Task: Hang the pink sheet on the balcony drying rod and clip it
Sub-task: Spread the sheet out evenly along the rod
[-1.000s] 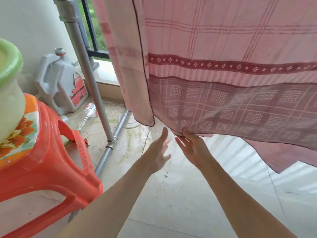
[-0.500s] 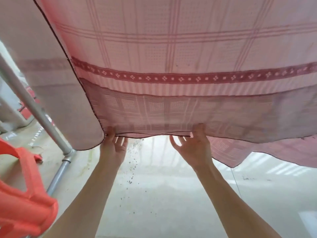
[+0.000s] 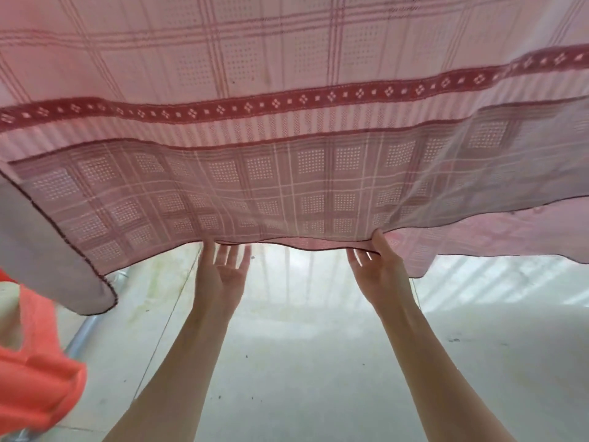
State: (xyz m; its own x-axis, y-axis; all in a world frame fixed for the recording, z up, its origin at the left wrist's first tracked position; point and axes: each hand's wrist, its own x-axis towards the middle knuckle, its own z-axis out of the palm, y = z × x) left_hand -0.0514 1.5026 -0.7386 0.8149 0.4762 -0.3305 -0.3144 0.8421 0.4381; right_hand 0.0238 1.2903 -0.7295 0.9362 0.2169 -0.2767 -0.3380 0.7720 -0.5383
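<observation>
The pink sheet (image 3: pixel 287 129), checked with a dark red patterned band, hangs down from above and fills the upper half of the head view. Its lower hem is lifted toward me. My left hand (image 3: pixel 223 272) reaches up under the hem with straight, spread fingers touching the cloth's underside. My right hand (image 3: pixel 379 266) is raised under the hem too, its thumb on the front of the edge and its fingers behind the cloth. The drying rod and any clips are out of view.
An orange plastic stool (image 3: pixel 35 378) stands at the lower left, close to my left arm. A grey metal pipe (image 3: pixel 83 333) runs along the floor beside it. The pale tiled balcony floor (image 3: pixel 302 362) lies below my arms.
Both hands rose from below the sheet to its hem and spread apart along it. The view swung right, and the upright pipe, jug and green-lidded tub left the frame.
</observation>
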